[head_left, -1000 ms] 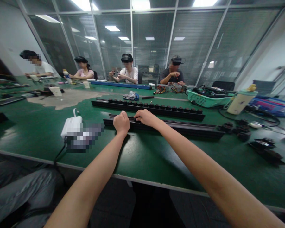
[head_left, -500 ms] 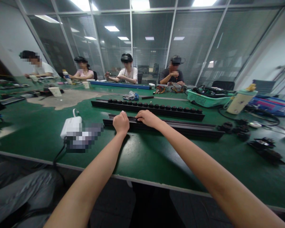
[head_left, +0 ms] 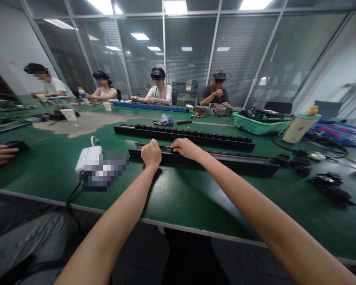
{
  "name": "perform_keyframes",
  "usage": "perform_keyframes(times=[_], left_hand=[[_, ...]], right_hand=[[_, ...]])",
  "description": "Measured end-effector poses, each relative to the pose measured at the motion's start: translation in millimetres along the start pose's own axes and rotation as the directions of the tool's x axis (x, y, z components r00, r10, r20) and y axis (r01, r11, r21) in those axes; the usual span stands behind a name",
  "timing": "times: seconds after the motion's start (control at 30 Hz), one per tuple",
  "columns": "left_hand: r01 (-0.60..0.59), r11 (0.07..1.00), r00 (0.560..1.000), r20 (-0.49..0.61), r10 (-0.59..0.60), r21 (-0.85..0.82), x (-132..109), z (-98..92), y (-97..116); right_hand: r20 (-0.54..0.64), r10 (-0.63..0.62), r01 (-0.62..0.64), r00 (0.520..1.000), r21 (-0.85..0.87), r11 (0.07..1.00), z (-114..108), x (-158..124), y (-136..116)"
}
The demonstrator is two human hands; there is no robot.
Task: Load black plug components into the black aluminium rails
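While clamping the curled left hand [head_left: 151,153] around the top edge of a long black metal rail [head_left: 225,161] lying flat on a green workbench [head_left: 47,170], and hooking the half-closed right hand [head_left: 185,147] over that same edge just beside it, gauging the rail as stiff, fairly heavy and unlikely to flex. Seeming steadiest with a hold spread toward both ends, not bunched near its left end.

The only view is taken from a camera worn on a person's head, at the edge of a long green table [head_left: 32,170]. It is pointed forward and down. The left hand [head_left: 151,153] and right hand [head_left: 186,148] are seen near, just below the middle of the picture. A person across the table [head_left: 158,92] is seen far off.
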State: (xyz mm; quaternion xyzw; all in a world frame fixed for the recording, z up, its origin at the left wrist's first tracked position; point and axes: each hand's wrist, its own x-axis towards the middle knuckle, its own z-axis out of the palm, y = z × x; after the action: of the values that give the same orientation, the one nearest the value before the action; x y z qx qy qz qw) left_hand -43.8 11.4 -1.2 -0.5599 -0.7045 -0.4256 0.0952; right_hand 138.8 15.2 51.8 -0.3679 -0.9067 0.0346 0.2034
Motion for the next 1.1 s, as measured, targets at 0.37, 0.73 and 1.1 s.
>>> perform_keyframes(times=[0.37,0.73,1.1], left_hand=[[-0.003,1.000,1.000,-0.003,0.003,0.006,0,0.1,1],[-0.003,1.000,1.000,-0.006,0.002,-0.017,-1,0.3,-1],[0.007,1.000,1.000,0.001,-0.007,-0.001,0,0.5,0]], right_hand=[[0.003,-0.003,0.002,1.000,0.016,1.000,-1,-2,4],[-0.003,-0.017,0.017,1.000,0.012,1.000,-3,-5,7],[-0.005,-0.019,0.019,1.000,0.003,1.000,-6,-11,8]])
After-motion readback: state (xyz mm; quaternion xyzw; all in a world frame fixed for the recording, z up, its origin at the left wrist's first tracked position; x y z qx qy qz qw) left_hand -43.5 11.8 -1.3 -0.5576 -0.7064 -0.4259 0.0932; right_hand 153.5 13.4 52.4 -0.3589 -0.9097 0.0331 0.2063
